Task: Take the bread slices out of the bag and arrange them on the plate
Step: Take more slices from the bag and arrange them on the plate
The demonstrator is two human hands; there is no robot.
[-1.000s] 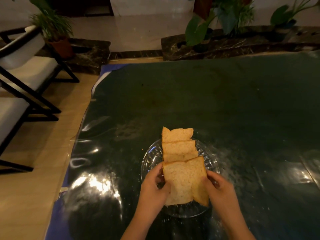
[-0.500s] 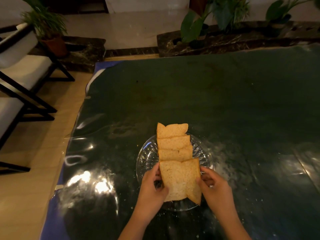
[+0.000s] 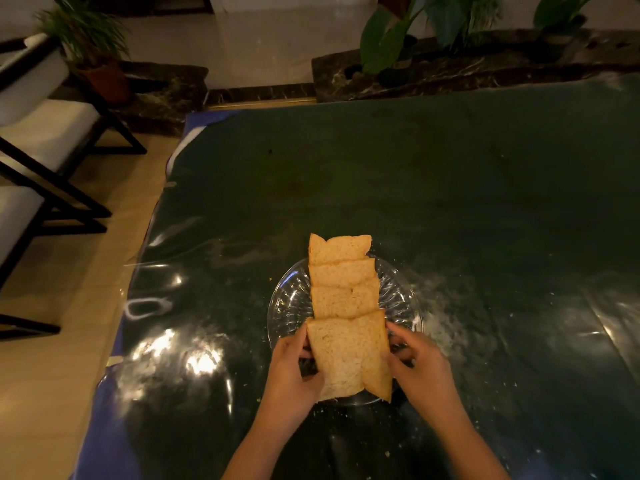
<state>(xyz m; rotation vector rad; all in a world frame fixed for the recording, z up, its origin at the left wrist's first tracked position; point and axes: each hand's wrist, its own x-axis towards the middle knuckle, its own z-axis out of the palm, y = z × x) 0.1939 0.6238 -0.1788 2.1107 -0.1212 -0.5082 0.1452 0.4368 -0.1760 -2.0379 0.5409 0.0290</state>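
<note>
A clear glass plate (image 3: pixel 289 303) sits on the dark green table near me. Several bread slices (image 3: pixel 341 273) lie across it in an overlapping row running away from me; the far slice juts past the plate's rim. The nearest slices (image 3: pixel 348 355) stand tilted at the plate's near side. My left hand (image 3: pixel 294 372) grips their left edge and my right hand (image 3: pixel 420 367) grips their right edge. No bag is in view.
The table (image 3: pixel 450 202) has a shiny plastic cover with crumbs around the plate. White chairs with black frames (image 3: pixel 45 133) stand on the wooden floor to the left. Potted plants (image 3: pixel 388 39) on a dark stone ledge line the far side.
Both hands have stayed on the nearest slices, pressing them slightly closer to the row. The view has shifted a little; the row on the plate is unchanged.
</note>
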